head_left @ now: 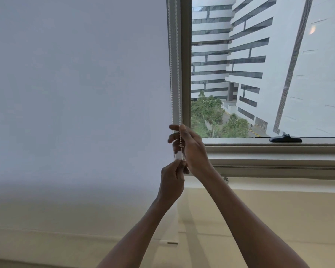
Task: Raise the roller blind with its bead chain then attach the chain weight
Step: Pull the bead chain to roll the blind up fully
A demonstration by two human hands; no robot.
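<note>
A pale roller blind (75, 93) hangs lowered over the left window, its bottom bar (172, 243) reaching below the sill. The white bead chain (175, 64) runs down in two strands along the blind's right edge. My right hand (190, 147) is closed around the chain's lower end, fingers curled over both strands. A small clear chain weight (179, 156) sits at the bottom of the loop, between my hands. My left hand (171, 182) pinches the weight's lower end from below. Both hands touch at the weight.
The grey window frame (186, 74) stands just right of the chain. A black window handle (285, 139) lies on the lower frame at right. A small fitting (225, 179) is mounted on the cream wall (278, 219) below the sill. Buildings and trees show outside.
</note>
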